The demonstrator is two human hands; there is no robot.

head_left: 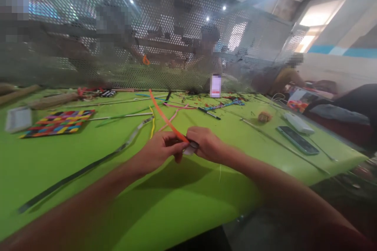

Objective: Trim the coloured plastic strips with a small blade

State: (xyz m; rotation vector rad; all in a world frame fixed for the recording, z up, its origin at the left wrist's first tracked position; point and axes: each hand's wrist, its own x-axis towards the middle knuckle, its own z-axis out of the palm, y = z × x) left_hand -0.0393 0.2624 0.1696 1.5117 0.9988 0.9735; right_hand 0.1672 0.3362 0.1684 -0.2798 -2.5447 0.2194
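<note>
My left hand [159, 150] and my right hand [206, 144] meet over the green table [88, 196], fingers pinched together. Both grip the near end of a long orange strip [165, 117], which slants up and away to the left. A small grey piece [191, 150] shows between my fingertips; I cannot make out what it is.
A woven multicoloured mat [57, 122] lies at the left, with a white tray [18, 118] beside it. A long dark strip [88, 164] crosses the table. Loose coloured strips and sticks lie at the back. Two phones [297, 139] rest at the right. People sit behind a perforated screen [165, 27].
</note>
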